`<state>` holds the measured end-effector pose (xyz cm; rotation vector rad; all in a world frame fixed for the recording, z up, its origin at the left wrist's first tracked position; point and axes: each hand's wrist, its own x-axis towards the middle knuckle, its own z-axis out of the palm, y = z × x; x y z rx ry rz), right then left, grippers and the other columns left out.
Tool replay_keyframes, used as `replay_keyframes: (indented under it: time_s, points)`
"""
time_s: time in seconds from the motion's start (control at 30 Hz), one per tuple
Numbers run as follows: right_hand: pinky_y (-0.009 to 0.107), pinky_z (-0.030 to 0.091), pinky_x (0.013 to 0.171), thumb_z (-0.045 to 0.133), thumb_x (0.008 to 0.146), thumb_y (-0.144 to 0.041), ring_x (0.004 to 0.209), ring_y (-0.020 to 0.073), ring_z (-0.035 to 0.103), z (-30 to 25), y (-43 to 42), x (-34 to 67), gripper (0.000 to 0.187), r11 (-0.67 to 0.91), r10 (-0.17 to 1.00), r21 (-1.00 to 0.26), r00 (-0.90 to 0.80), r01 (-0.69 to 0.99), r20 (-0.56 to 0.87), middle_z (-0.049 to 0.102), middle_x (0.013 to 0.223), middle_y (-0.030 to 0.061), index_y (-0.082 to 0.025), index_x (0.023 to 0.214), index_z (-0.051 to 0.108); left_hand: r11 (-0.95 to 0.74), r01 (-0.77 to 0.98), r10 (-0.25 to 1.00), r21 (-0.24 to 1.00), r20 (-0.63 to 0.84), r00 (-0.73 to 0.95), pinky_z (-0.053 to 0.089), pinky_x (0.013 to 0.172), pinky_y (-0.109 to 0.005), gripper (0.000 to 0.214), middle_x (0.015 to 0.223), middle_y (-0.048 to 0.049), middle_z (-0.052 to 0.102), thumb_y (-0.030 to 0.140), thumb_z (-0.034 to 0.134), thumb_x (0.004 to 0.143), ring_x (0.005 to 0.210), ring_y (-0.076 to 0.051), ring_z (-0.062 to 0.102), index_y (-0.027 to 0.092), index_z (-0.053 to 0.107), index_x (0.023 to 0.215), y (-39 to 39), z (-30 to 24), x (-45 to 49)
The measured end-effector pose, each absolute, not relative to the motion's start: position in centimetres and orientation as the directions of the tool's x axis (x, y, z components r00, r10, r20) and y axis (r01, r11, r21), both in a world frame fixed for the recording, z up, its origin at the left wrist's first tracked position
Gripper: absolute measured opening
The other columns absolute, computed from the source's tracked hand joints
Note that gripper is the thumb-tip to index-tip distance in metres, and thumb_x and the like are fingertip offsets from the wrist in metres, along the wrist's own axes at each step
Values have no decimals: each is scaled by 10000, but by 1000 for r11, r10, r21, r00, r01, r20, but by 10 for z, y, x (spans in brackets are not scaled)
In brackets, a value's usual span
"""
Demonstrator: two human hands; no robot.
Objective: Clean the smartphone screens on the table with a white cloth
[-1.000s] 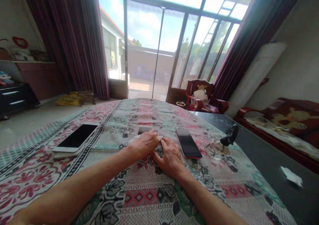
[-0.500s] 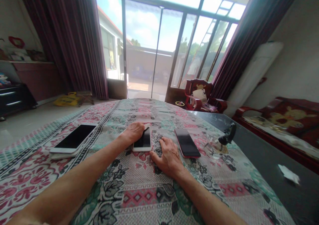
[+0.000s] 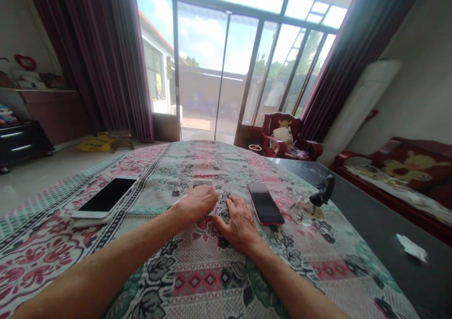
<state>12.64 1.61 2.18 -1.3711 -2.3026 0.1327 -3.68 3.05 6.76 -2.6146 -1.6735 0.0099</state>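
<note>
My left hand (image 3: 200, 202) lies across a small white phone (image 3: 203, 182) at the middle of the table, its fingers curled down on the screen. A pale edge of a thin white tissue (image 3: 181, 200) shows beside that hand; most of it is hidden under the palm. Only the phone's far end and a bit of its near right corner are visible. My right hand (image 3: 240, 222) rests open on the tablecloth, thumb close to the phone's near right corner. Just right of it lies a dark-screened phone (image 3: 265, 203) with a red edge.
On the left, a larger white device with a black screen (image 3: 106, 197) lies on another flat pale item. A clear dish (image 3: 306, 210) with a black object (image 3: 323, 191) stands at the right. Crumpled white paper (image 3: 411, 247) lies on the dark side table (image 3: 374, 224).
My left hand has moved from the phone's far end toward me and slightly right, now covering most of its screen. My right hand has stayed in place.
</note>
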Motion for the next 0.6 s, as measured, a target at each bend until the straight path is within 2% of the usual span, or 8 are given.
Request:
replay_keyframes:
  time_s: [0.07, 0.2, 0.43, 0.6]
  points:
    - [421, 329, 1059, 559, 837, -491, 1239, 304, 453, 22, 16, 126, 531, 502, 852, -305, -401, 809, 336, 533, 1321, 155, -119, 1214, 593, -435, 897, 897, -80, 50, 440, 519, 738, -283, 215, 821, -123, 649, 86, 469, 847, 746, -189, 639, 98, 684, 861, 37, 65, -41]
    - [433, 325, 1061, 561, 836, -500, 1252, 311, 444, 22, 16, 126, 539, 496, 856, -303, -400, 814, 326, 527, 1336, 162, -121, 1219, 591, -438, 894, 889, -94, 104, 447, 515, 731, -272, 297, 863, -122, 658, 60, 428, 840, 765, -182, 636, 115, 699, 947, 51, 61, -57]
    - [427, 319, 1067, 556, 844, -492, 1268, 307, 433, 23, 16, 126, 519, 490, 861, -304, -398, 817, 318, 520, 1344, 155, -135, 1219, 592, -320, 940, 937, -117, 106, 332, 502, 767, -278, 323, 913, -152, 677, 47, 397, 839, 817, -193, 642, 92, 704, 928, 48, 68, -61]
    - [421, 328, 1055, 547, 851, -492, 1245, 299, 449, 20, 17, 127, 533, 506, 850, -294, -410, 811, 332, 524, 1331, 162, -116, 1227, 582, -384, 918, 922, -100, 11, 387, 454, 659, -248, 252, 726, -112, 669, 86, 452, 805, 653, -156, 578, 99, 698, 755, 38, 79, -57]
